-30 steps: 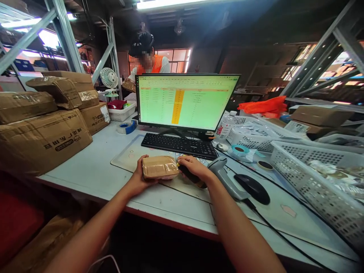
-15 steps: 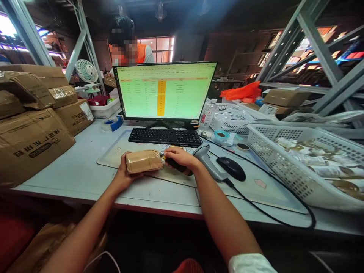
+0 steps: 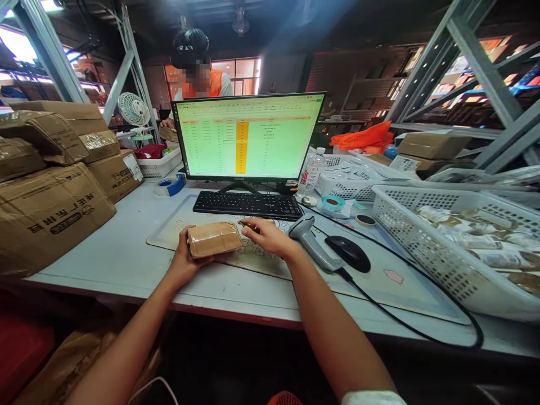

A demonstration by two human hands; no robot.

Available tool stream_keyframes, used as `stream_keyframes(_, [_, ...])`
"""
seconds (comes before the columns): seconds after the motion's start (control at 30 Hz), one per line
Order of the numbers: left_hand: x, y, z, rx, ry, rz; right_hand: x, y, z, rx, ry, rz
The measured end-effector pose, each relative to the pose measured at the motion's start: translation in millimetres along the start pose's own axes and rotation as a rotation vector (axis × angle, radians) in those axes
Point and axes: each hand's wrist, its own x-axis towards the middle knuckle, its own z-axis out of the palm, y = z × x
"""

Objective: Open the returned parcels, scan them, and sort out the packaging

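Observation:
A small taped cardboard box (image 3: 214, 239) is tilted up over the desk mat, gripped from its left side and underneath by my left hand (image 3: 185, 256). Just off the box's right end is my right hand (image 3: 268, 237), its fingers closed around a yellow-and-black utility knife (image 3: 250, 226). The knife's tip points left at the box's upper right corner; whether it touches the cardboard I cannot tell. Most of the handle is hidden in my fingers. A grey barcode scanner (image 3: 314, 244) lies right of my right wrist, beside a black mouse (image 3: 348, 253).
Behind my hands stand a black keyboard (image 3: 247, 204) and a monitor (image 3: 248, 138). Cardboard boxes (image 3: 54, 202) are piled at left, near blue tape (image 3: 170, 185). A white basket (image 3: 426, 247) of wrapped items stands at right; the scanner's cable (image 3: 405, 332) loops before it. Behind the monitor is another person (image 3: 217, 84).
My right hand has shifted slightly up, and the knife tip has come away from the box's right end to its upper right corner. My left hand keeps the box almost unmoved.

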Motion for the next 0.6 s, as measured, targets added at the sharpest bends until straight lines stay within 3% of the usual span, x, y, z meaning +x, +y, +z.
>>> stream_keyframes(0.37, [0, -2, 0.2, -0.001, 0.015, 0.003, 3, 2, 14, -0.133, 0.117, -0.074])
stream_keyframes(0.6, [0, -5, 0.5, -0.029, 0.048, -0.021, 2, -1, 14, -0.137, 0.085, -0.124])
